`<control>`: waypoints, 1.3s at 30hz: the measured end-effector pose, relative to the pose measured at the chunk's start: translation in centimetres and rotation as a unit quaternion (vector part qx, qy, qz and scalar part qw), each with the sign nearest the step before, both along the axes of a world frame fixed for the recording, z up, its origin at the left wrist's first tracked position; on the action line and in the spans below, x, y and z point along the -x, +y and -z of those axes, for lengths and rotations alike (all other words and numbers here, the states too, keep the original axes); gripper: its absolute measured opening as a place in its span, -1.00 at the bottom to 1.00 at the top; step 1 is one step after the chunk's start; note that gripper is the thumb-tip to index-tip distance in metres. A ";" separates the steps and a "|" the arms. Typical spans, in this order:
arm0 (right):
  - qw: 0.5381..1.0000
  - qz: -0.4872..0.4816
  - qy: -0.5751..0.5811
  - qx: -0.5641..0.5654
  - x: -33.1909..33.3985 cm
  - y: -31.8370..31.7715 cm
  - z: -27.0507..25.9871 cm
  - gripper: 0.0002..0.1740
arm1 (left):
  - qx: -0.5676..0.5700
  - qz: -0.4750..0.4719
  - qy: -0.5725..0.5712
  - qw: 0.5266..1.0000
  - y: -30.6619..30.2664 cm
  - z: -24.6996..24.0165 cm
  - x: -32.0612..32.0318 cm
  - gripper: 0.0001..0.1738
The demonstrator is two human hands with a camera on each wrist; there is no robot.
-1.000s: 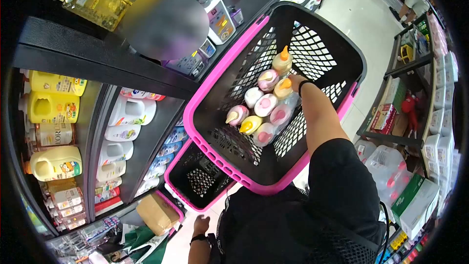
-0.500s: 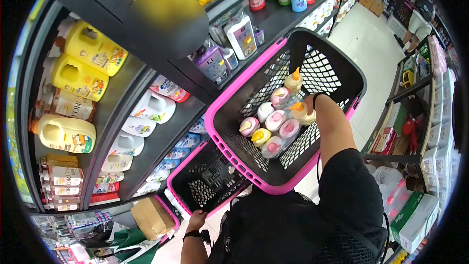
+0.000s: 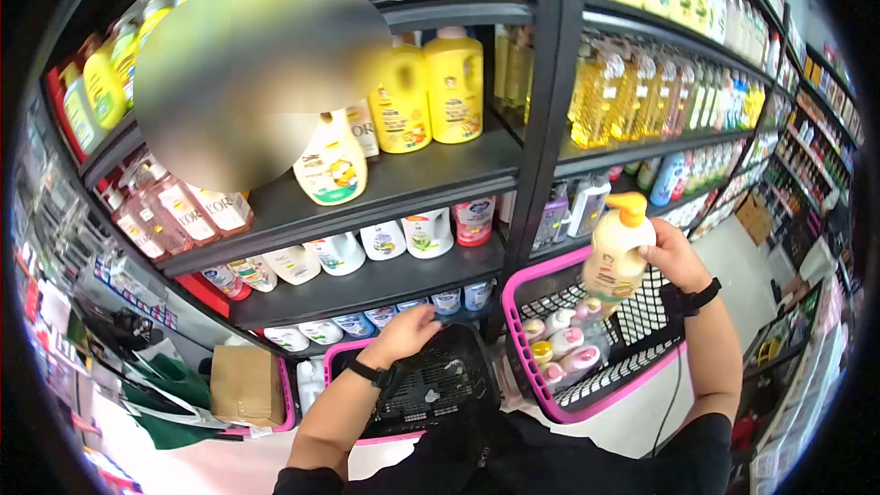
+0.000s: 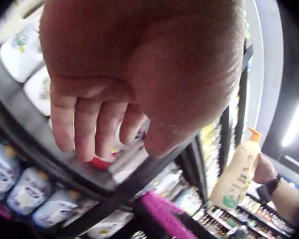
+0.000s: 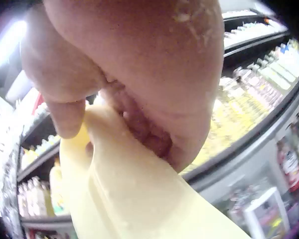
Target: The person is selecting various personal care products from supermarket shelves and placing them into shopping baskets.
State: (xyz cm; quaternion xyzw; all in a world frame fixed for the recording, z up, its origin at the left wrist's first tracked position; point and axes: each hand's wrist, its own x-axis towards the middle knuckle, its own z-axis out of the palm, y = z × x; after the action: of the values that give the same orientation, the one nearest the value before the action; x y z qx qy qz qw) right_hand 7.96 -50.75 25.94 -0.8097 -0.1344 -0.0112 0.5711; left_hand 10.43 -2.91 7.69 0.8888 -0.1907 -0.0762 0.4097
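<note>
My right hand (image 3: 676, 257) grips a cream-coloured bottle (image 3: 616, 252) with an orange cap, holding it upright above a black shopping basket with a pink rim (image 3: 587, 414). In the right wrist view, the fingers curl through the handle of this bottle (image 5: 134, 184). Several bottles with pink, white and yellow tops (image 3: 566, 339) lie inside that basket. My left hand (image 3: 408, 332) hangs over a second, lower black basket (image 3: 417, 408), holding nothing. Its fingers (image 4: 87, 127) are loosely extended in the left wrist view.
Dark shelves (image 3: 440, 174) face me, bearing yellow jugs (image 3: 454, 87), a cream bottle (image 3: 332, 160) and white jugs (image 3: 428, 234). A cardboard box (image 3: 246, 385) stands at the lower left. An aisle floor (image 3: 733, 257) runs back on the right. A blurred patch covers the upper left shelves.
My right hand has lifted the cream bottle up out of the pink-rimmed basket. My left hand has risen from beside the lower basket to over it. The head view has turned toward the shelves.
</note>
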 end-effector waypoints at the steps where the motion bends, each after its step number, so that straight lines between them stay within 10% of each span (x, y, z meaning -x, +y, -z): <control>1: 0.996 -0.021 -0.038 -0.074 -0.2 2.7 -1.5 -0.51 | 0.054 0.019 -0.009 0.998 -1.1 -2.2 -0.3 -0.50; 7: 0.945 -0.094 -0.076 -0.305 -4.9 17.4 -3.6 -0.62 | 0.529 0.129 0.212 0.812 -5.7 -11.5 0.1 -0.22; 20: 0.922 -0.083 -0.036 -0.377 -16.3 27.7 -7.3 -0.69 | 0.302 -0.065 -0.188 0.932 -1.0 -16.3 -5.4 -0.29; 26: 0.918 -0.095 -0.061 -0.381 -21.2 28.9 -8.5 -0.68 | 0.031 -0.174 -0.430 0.886 -1.4 -17.6 -6.6 -0.15; 39: 0.936 -0.124 -0.227 -0.239 -27.3 30.1 -7.6 -0.64 | -0.097 -0.156 -0.413 0.892 -2.8 -14.7 -7.4 -0.24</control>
State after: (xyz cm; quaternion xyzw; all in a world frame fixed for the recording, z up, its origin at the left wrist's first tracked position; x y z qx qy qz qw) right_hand 35.26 -20.60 33.49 -0.6020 -0.3531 -0.1551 0.6992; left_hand 17.85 -5.68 22.41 0.8936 -0.1936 0.3445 0.2127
